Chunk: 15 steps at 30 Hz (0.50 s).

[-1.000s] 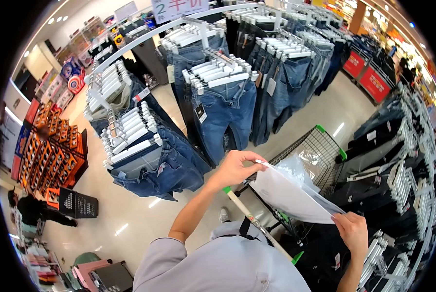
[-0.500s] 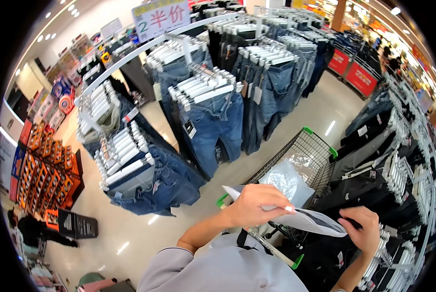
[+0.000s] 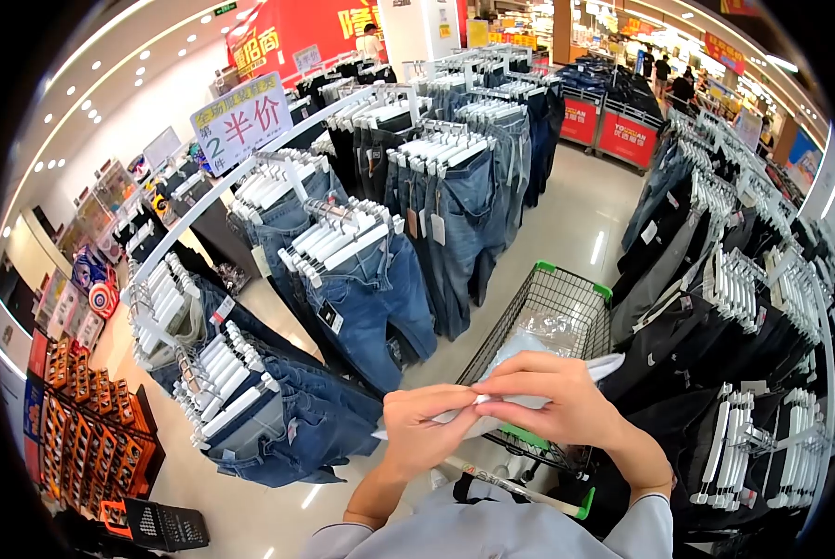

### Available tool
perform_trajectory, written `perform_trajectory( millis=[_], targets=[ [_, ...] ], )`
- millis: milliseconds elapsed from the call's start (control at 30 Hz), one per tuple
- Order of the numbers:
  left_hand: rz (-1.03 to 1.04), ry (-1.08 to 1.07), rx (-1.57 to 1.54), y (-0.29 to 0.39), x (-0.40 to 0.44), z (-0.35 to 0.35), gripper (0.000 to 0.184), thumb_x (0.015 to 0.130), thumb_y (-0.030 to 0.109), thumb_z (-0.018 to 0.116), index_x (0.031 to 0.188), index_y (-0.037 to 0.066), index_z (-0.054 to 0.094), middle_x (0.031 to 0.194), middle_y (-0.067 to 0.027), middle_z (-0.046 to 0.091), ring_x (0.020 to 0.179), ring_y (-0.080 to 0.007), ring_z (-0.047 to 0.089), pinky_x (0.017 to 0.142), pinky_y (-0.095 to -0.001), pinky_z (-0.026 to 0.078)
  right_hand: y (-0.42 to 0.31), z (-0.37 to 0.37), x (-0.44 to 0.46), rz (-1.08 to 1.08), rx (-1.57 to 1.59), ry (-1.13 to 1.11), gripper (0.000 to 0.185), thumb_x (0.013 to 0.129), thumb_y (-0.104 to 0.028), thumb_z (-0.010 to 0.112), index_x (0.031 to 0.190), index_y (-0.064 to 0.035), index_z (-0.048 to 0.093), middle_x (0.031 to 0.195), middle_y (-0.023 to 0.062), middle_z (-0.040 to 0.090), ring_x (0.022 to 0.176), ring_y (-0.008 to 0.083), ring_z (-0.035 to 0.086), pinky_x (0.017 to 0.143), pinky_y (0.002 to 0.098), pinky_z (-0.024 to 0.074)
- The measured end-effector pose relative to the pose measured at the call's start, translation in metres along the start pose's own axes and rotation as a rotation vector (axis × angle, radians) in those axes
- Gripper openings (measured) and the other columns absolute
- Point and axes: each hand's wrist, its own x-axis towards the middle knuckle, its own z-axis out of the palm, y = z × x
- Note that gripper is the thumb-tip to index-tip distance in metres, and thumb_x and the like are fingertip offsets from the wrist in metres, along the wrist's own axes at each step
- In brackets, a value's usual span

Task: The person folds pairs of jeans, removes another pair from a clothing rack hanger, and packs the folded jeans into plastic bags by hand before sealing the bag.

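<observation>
My left hand (image 3: pixel 429 427) and my right hand (image 3: pixel 550 396) meet in front of my chest, fingertips pinching a thin white sheet (image 3: pixel 608 365) close together. One end of the sheet sticks out beyond my right hand, and a small corner shows at the left of my left hand. Most of it is hidden by my fingers. Just beyond and below the hands stands a wire shopping cart (image 3: pixel 567 312) with green corners. Clear and pale plastic packaging (image 3: pixel 540 334) lies in it, partly covered by my right hand.
Racks of blue jeans (image 3: pixel 366 303) stand at the left and ahead. Dark trousers (image 3: pixel 664 349) hang along the right. A sign (image 3: pixel 242 123) tops the left rack. At lower left are an orange shelf (image 3: pixel 87 429) and a black basket (image 3: pixel 168 524). People (image 3: pixel 682 88) are far off.
The view has swung right and up. My hands, apart before with the sheet spread between them, have come together on it. The person by the black basket is hardly visible now.
</observation>
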Motion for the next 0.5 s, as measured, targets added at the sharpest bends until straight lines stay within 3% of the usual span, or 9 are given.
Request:
perform_trajectory(
  millis=[100, 233, 367, 500],
  targets=[
    [-0.040, 0.018, 0.063, 0.004, -0.002, -0.005, 0.012, 0.077, -0.007, 0.082, 0.088, -0.005, 0.078, 0.086, -0.0149, 0.079, 0.073, -0.0140, 0.073, 0.064, -0.0232, 0.054, 0.002, 0.002, 0.010, -0.101, -0.027, -0.071, 0.016, 0.087, -0.010, 0.081, 0.102, -0.0032, 0.077, 0.094, 0.0087, 0.072, 0.080, 0.0252, 0.070, 0.070, 0.0331, 0.0574],
    [-0.097, -0.055, 0.010, 0.004, -0.005, -0.014, 0.013, 0.087, -0.002, 0.078, 0.100, -0.002, 0.079, 0.091, -0.0127, 0.079, 0.074, -0.0144, 0.073, 0.067, -0.0234, 0.055, 0.011, 0.001, 0.013, -0.161, -0.046, -0.053, 0.015, 0.087, -0.010, 0.081, 0.100, -0.0026, 0.077, 0.091, 0.0088, 0.072, 0.079, 0.0254, 0.070, 0.069, 0.0329, 0.0574],
    [-0.259, -0.135, -0.071, -0.002, -0.012, -0.015, 0.017, 0.093, -0.002, 0.072, 0.109, -0.002, 0.077, 0.094, -0.0132, 0.079, 0.077, -0.0117, 0.072, 0.070, -0.0233, 0.055, 0.013, -0.003, 0.010, -0.034, 0.055, -0.102, 0.014, 0.085, -0.010, 0.083, 0.096, -0.0023, 0.078, 0.089, 0.0093, 0.074, 0.077, 0.0245, 0.072, 0.066, 0.0314, 0.0572],
    [-0.233, -0.131, -0.075, 0.005, -0.011, -0.013, 0.017, 0.094, -0.001, 0.072, 0.110, -0.003, 0.077, 0.093, -0.0126, 0.079, 0.077, -0.0095, 0.070, 0.070, -0.0230, 0.055, 0.014, -0.006, 0.005, 0.039, 0.106, -0.090, 0.013, 0.083, -0.006, 0.084, 0.095, -0.0026, 0.080, 0.089, 0.0093, 0.076, 0.078, 0.0215, 0.073, 0.069, 0.0295, 0.0574]
  ],
)
